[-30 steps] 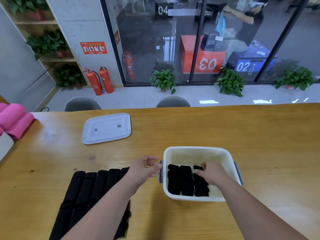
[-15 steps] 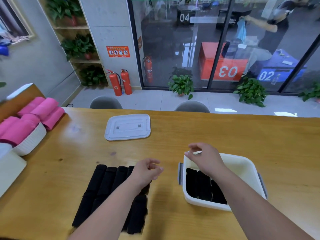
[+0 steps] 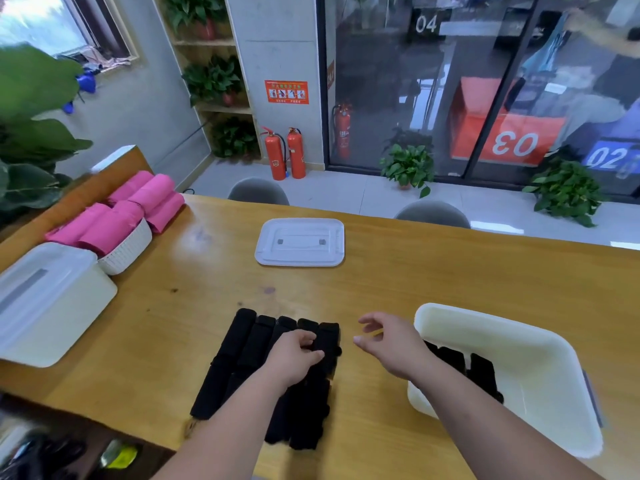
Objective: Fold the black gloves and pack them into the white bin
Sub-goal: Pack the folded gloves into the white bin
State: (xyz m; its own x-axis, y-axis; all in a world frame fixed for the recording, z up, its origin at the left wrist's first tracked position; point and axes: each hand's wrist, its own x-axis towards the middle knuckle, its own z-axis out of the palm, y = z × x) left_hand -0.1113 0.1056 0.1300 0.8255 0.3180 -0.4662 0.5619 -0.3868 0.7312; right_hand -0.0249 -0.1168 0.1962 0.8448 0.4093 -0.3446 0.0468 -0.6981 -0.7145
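Down at the near edge of the wooden counter (image 3: 415, 282), a row of black gloves (image 3: 242, 344) lies side by side, their long strips running away from the person. The left hand (image 3: 294, 358) rests on the right part of that row, fingers curled down and grasping one of the gloves near its far end. The right hand (image 3: 391, 344) hangs above the bare wood between the row and the white bin (image 3: 519, 368); it is released, fingers loosely bent and holding nothing, with its forearm crossing the bin's near left corner.

The white bin stands uncovered to the right of the row, just beside it. Inside, against its left wall, sit a few folded gloves (image 3: 483, 374), partly hidden by the right forearm. Its white lid (image 3: 299, 242) lies flat farther back on the counter, well apart from both. At the left edge stand a closed pale container (image 3: 52, 299) and, touching it, a woven basket (image 3: 128, 247) heaped with pink rolls (image 3: 138, 202). Two grey chairs (image 3: 258, 192) are tucked in at the far side, and two red fire extinguishers (image 3: 284, 154) stand on the floor by the wall.
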